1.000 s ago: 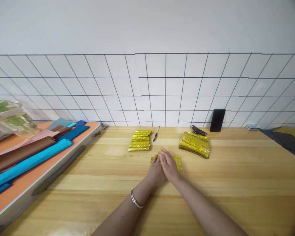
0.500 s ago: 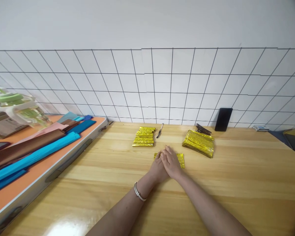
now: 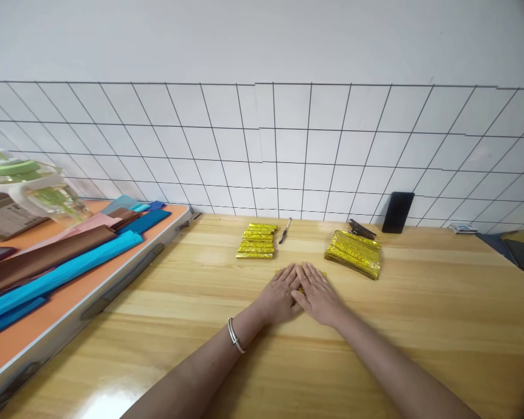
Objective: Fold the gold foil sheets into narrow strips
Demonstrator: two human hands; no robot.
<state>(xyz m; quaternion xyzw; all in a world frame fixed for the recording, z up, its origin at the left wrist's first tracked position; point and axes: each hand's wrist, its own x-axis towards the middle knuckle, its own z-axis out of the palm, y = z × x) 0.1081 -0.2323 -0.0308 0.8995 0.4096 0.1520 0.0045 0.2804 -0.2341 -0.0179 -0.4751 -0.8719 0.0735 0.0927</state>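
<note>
Head view — left hand [image 3: 280, 295], right hand [image 3: 319, 295] flat on gold foil [image 3: 301, 290].

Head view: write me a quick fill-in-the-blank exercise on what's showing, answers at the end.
1. The left hand and the right hand lie palm ____ over the gold sheet.
2. The bracelet circles the ____ wrist.
3. The pen lies between ____ gold piles.
4. Of those piles, the one nearer the clip is on the ____.

Missing words: down; left; two; right.
</note>
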